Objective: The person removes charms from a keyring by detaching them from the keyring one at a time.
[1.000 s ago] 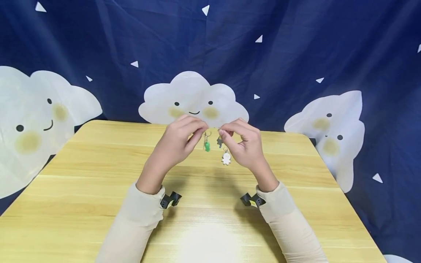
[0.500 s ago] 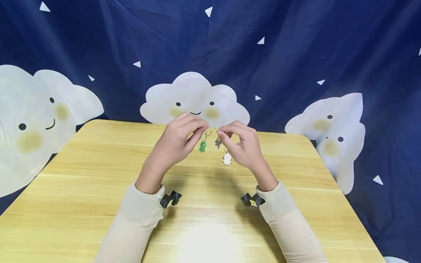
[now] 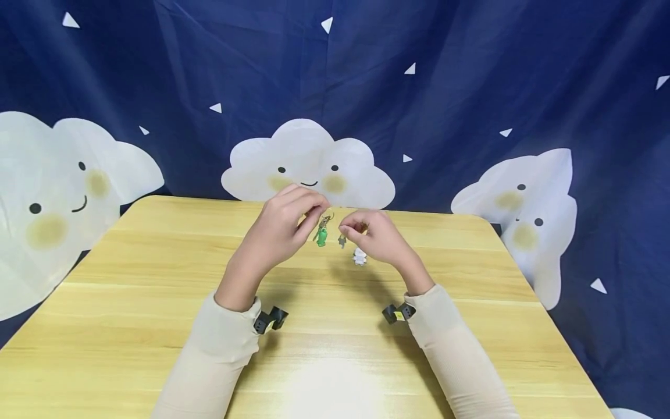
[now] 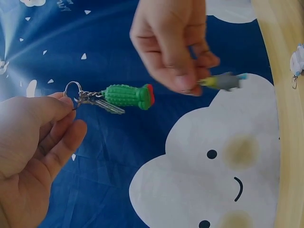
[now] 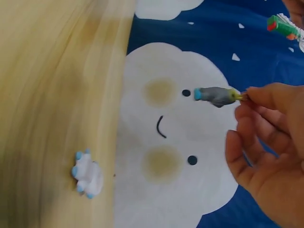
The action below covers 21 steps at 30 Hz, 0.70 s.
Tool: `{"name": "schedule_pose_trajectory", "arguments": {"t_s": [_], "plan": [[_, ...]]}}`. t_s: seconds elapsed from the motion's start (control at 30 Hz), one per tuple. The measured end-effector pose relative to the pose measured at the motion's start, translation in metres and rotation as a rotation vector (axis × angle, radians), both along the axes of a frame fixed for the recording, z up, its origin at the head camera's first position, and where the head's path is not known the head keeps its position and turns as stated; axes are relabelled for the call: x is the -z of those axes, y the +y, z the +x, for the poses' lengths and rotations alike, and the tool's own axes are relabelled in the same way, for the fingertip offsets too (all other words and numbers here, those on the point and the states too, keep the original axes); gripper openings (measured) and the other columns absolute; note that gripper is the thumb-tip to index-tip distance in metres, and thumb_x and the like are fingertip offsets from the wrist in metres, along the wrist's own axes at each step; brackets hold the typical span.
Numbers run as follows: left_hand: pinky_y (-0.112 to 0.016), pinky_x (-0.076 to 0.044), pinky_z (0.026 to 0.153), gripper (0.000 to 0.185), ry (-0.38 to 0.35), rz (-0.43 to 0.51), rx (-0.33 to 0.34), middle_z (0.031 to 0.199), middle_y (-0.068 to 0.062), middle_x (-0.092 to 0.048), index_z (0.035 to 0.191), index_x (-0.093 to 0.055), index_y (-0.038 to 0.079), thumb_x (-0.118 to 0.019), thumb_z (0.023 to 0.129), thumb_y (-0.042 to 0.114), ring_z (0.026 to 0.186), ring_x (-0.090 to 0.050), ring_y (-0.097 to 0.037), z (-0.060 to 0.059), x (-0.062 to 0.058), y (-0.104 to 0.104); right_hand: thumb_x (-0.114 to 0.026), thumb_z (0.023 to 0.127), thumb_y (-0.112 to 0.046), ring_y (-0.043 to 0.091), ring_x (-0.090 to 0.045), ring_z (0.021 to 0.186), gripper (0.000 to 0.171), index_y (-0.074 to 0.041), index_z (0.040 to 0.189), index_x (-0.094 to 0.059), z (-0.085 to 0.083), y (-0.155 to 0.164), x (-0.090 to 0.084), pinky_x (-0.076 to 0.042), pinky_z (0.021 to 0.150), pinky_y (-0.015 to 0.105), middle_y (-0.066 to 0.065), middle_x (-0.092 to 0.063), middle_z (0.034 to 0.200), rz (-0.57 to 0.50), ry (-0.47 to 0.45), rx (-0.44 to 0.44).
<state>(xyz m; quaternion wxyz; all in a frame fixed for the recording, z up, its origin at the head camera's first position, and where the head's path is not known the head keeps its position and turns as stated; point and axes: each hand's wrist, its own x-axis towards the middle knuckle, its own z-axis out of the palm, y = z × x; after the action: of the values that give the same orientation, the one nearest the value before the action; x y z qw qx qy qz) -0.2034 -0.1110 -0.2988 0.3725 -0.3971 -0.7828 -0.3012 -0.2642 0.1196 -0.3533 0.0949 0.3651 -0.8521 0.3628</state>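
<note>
Head view's showing the right hand [image 3: 379, 238] dropping away from the left hand [image 3: 280, 227], its fingers pinching the grey charm [image 3: 342, 239] while the left's fingers are pinching the key ring with the cactus charm [image 3: 321, 236], so they're separating now, white charm [image 3: 359, 256] lying on the bench [image 3: 157, 302] below.

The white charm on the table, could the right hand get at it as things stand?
Probably yes. The white charm lies in the open on the table right beside the right hand, nothing over it. But that hand pinches a grey charm, so its fingers are occupied.
</note>
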Motion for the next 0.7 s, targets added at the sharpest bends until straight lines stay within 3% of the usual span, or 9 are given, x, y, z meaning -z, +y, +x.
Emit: {"name": "schedule_pose_trajectory", "arguments": {"t_s": [0.27, 0.4, 0.7], "plan": [[-0.035, -0.054, 0.082, 0.006, 0.014, -0.007, 0.004, 0.097, -0.008, -0.073, 0.097, -0.073, 0.002, -0.07, 0.094, -0.002, 0.092, -0.064, -0.025, 0.0, -0.001, 0.0, -0.069, 0.098, -0.008, 0.006, -0.054, 0.061, 0.012, -0.006, 0.091, -0.079, -0.012, 0.003, 0.017, -0.048, 0.063, 0.026, 0.008, -0.074, 0.081, 0.216, -0.201, -0.121], [-0.035, -0.054, 0.082, 0.006, 0.016, -0.006, 0.007, 0.097, -0.008, -0.073, 0.096, -0.073, 0.002, -0.07, 0.094, -0.003, 0.092, -0.064, -0.025, 0.0, 0.0, 0.001, -0.067, 0.098, -0.007, 0.005, -0.048, 0.057, 0.013, -0.006, 0.091, -0.079, -0.019, 0.003, 0.026, -0.044, 0.06, 0.024, 0.009, -0.074, 0.081, 0.273, -0.248, -0.156], [-0.035, -0.054, 0.085, 0.007, 0.001, -0.018, 0.013, 0.098, -0.009, -0.073, 0.097, -0.073, 0.001, -0.069, 0.094, -0.004, 0.095, -0.065, -0.026, -0.001, 0.002, 0.0, -0.069, 0.096, -0.007, 0.006, -0.057, 0.062, 0.013, -0.006, 0.09, -0.08, -0.043, 0.004, 0.037, -0.05, 0.068, 0.026, 0.001, -0.076, 0.084, 0.296, -0.286, -0.097]]}}
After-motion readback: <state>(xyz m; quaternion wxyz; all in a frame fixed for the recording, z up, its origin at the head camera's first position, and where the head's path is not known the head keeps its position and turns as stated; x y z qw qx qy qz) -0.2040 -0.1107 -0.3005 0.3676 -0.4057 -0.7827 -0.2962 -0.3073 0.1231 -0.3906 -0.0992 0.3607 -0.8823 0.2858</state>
